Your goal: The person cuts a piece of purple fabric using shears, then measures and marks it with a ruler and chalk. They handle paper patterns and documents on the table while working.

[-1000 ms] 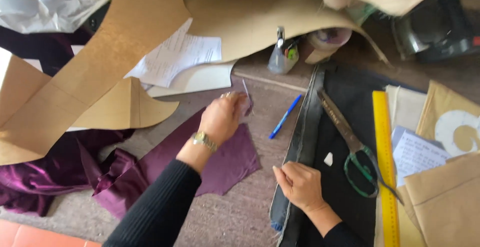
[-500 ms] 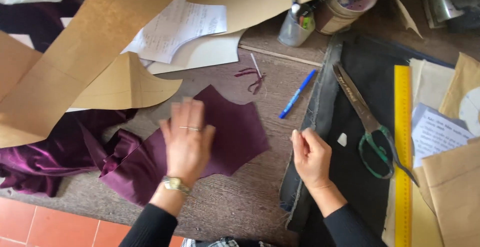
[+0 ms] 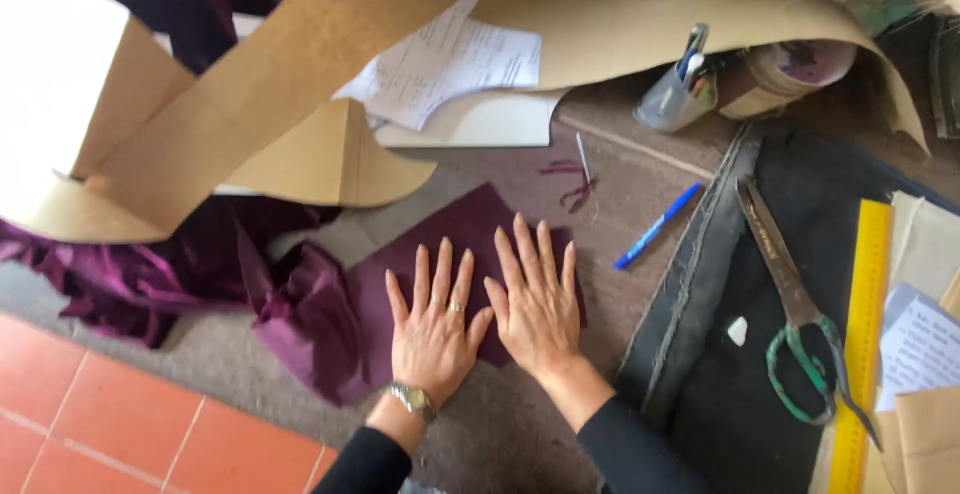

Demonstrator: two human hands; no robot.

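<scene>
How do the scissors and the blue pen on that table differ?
The scissors are much larger than the blue pen. The scissors lie on the black cloth beside the yellow ruler, while the pen lies on the bare grey table. The scissors have green handles and metal blades; the pen is plain blue. Both lie flat, untouched, to the right of the hands pressing the purple fabric.
</scene>
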